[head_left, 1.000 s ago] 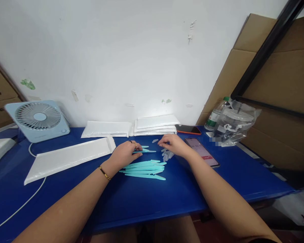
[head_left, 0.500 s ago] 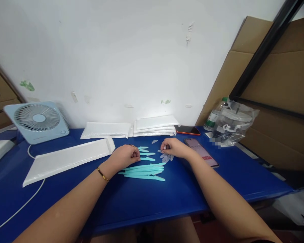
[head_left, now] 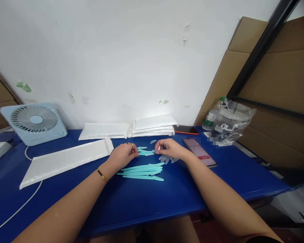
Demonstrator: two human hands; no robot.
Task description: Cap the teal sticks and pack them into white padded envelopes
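My left hand (head_left: 126,156) pinches a turquoise eyebrow razor (head_left: 147,153) by its handle, its blade end pointing right. At that tip, my right hand (head_left: 168,148) is closed on a small clear blade cap (head_left: 154,151). Whether the cap is around the blade or only touching it I cannot tell. Beyond the left fingers lie other turquoise razors (head_left: 142,147), partly hidden by the hand. A pile of razors (head_left: 143,169) rests nearer the table's front. Loose clear caps (head_left: 166,158) are spread under and beside my right hand, and one lone cap (head_left: 153,141) lies behind.
White padded packets (head_left: 154,126) are stacked by the wall, and a long one (head_left: 68,160) lies at left. A blue fan (head_left: 35,121) stands far left. Two phones, one lit (head_left: 199,152) and one dark (head_left: 186,129), a bottle (head_left: 210,118) and a bagged cup (head_left: 230,125) are at right.
My left hand has lifted a razor from the back group. My right hand has moved left from the caps, bringing a cap to the razor's tip.
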